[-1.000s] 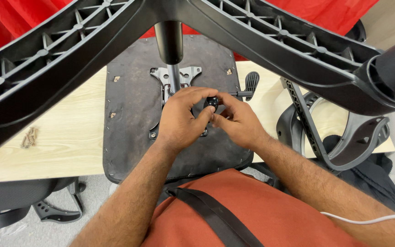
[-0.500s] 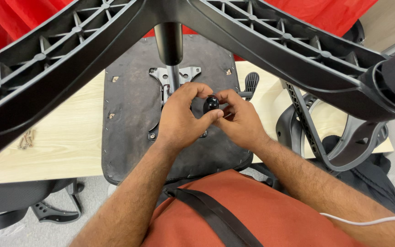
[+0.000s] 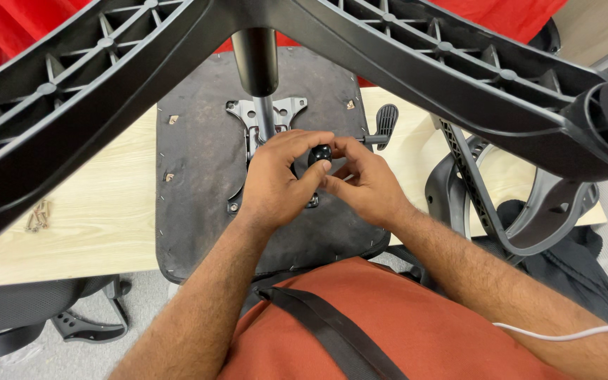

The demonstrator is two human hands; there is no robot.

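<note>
Pinching a small black knob [image 3: 320,153] together, left hand [image 3: 276,183] and right hand [image 3: 364,184] meet over the metal plate [image 3: 265,116] on the upturned seat [image 3: 198,176], probably steadying it; fingertips partly hidden.

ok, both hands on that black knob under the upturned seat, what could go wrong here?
1. The star base overhangs both hands; if it tips, it could strike them.
2. The left hand and right hand pinch the black knob beside the metal plate; a slip might nick fingers.
3. Loose screws could roll off the table.
</note>
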